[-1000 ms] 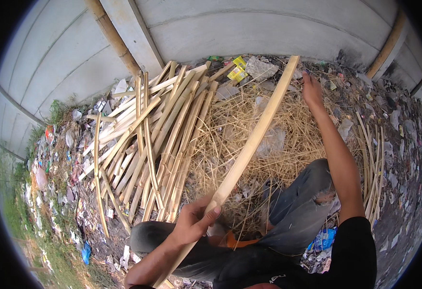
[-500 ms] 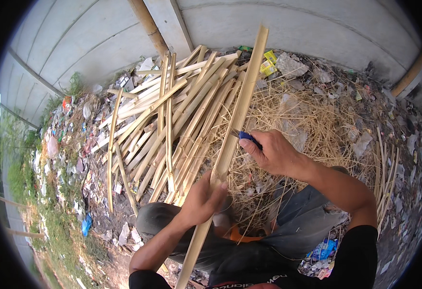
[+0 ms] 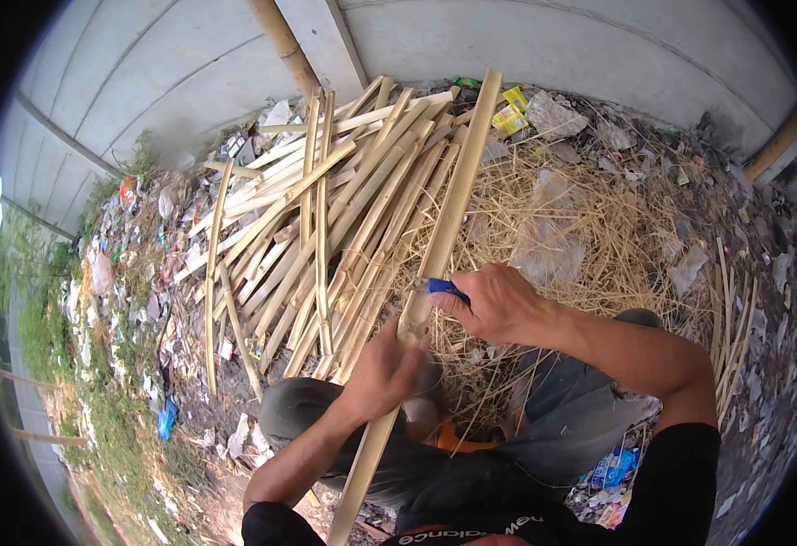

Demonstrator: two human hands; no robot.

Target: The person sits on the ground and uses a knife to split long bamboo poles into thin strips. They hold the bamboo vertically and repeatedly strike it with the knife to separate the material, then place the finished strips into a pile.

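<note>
The long split-bamboo strip [image 3: 459, 182] slants over the bent legs [image 3: 544, 446], its far end beside the pile of strips [image 3: 307, 200]; a clean cut probably calls for a firm brace and a shallow angle on the knife [image 3: 447, 289]. The left hand [image 3: 385, 371] wraps the strip from the left, while the right hand [image 3: 494, 305], elbow bent outward, folds its fingers around the knife's blue handle.
</note>
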